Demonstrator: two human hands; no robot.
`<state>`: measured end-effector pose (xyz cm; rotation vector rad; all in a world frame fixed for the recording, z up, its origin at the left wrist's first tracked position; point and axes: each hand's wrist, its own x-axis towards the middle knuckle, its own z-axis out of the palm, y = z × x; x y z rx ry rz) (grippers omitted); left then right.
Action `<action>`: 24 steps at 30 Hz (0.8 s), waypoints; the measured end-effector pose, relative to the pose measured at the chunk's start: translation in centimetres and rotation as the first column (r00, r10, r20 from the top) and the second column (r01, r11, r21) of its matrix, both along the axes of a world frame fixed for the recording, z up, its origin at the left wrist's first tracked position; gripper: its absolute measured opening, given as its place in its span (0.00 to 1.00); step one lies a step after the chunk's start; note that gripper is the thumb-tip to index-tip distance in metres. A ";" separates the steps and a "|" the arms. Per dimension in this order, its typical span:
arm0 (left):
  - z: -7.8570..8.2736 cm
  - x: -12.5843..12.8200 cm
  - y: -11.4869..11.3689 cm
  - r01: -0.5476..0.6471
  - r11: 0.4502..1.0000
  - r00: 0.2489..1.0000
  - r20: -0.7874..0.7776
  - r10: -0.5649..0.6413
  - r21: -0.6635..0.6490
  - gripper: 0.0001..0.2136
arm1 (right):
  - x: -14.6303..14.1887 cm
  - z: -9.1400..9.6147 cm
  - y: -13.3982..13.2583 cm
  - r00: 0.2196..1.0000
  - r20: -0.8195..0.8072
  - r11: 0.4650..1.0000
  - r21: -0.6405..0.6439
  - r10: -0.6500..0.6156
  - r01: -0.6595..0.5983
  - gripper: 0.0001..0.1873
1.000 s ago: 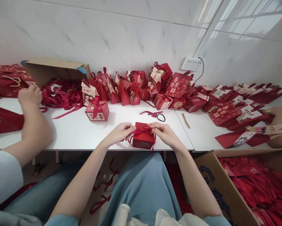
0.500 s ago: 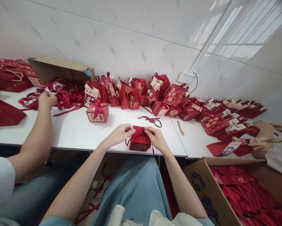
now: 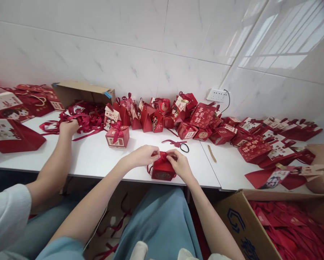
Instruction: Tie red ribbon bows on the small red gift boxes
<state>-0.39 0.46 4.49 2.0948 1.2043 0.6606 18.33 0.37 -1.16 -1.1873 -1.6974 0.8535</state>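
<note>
A small red gift box [image 3: 163, 174] stands on the white table [image 3: 140, 142] at its front edge, with red ribbon [image 3: 163, 156] across its top. My left hand [image 3: 145, 156] pinches the ribbon at the left of the box top. From the other side my right hand [image 3: 178, 163] pinches it too, fingertips close to the left ones. The knot between them is partly hidden by my fingers. Behind and to the left is a red box tied with a bow [image 3: 117, 136]. A black loop [image 3: 184, 147] and a dark red strip [image 3: 172, 143] lie beyond my hands.
Red gift boxes [image 3: 202, 115] crowd along the wall. A co-worker's hand [image 3: 69, 127] is at a ribbon pile [image 3: 90, 115] on the left; another person's hand [image 3: 320, 162] is at the right. A cardboard carton [image 3: 240, 216] of red pieces stands at lower right.
The view has shifted, so the scene sits lower in the picture. My hands stay at the ribbon, the right fingers now closer to the left. The co-worker's hand on the left stays by the ribbons.
</note>
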 end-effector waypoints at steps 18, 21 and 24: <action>1.9 0.7 -0.7 0.222 0.950 0.873 -0.478 -0.093 0.221 0.07 | -0.8 -0.3 -0.7 0.996 -0.055 0.998 -0.021 -0.068 0.067 0.06; 2.6 1.6 -0.2 0.253 0.944 0.867 -0.483 -0.125 0.209 0.08 | -0.9 0.0 -0.8 0.998 -0.045 0.999 -0.015 -0.049 0.049 0.06; 3.0 2.4 0.7 0.286 0.936 0.865 -0.477 -0.158 0.208 0.08 | -0.9 0.1 -0.8 0.998 -0.053 1.000 -0.026 -0.018 0.017 0.05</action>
